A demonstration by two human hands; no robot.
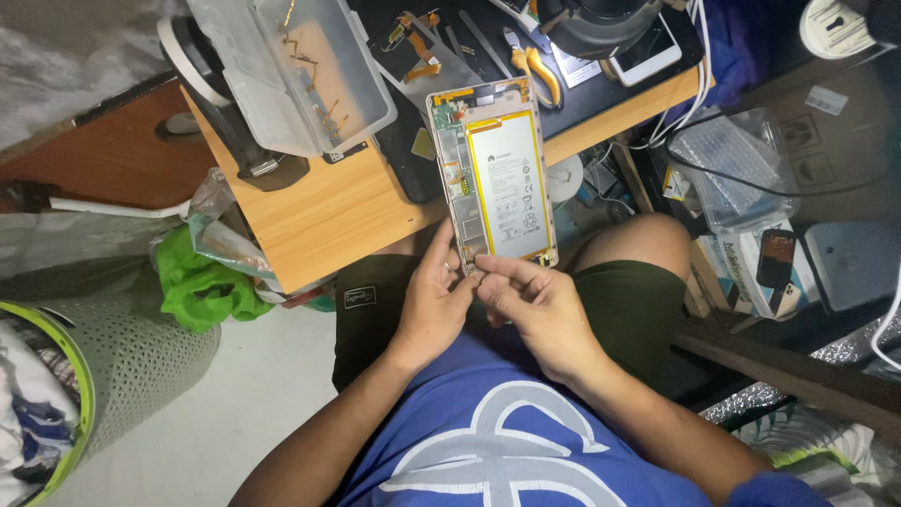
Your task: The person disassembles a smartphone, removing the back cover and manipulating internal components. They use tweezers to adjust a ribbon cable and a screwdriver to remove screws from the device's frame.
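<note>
Both hands hold an opened tablet (495, 174) up over the lap, in front of the near edge of a wooden surface (328, 211). The tablet's back cover is off, so its large white battery (507, 183) faces the camera, ringed by a yellow border. Its long axis runs nearly away from the person, tilted slightly left at the top; the top end, with small orange and gold parts, points toward the surface, and the bottom end points toward the body.

The left hand (434, 296) grasps the tablet's lower left corner, thumb on the open face beside the battery. The right hand (530, 300) is pinched at the bottom edge, thumb and forefinger closed together there; whether they grip the frame or some small part cannot be told.

On the surface, just left of the tablet's top, sits a clear plastic box (296, 70) with small gold bits inside. Behind the tablet lie yellow-handled pliers (537, 70) on a dark mat. A green bag (202, 282) hangs below the surface's left edge.
</note>
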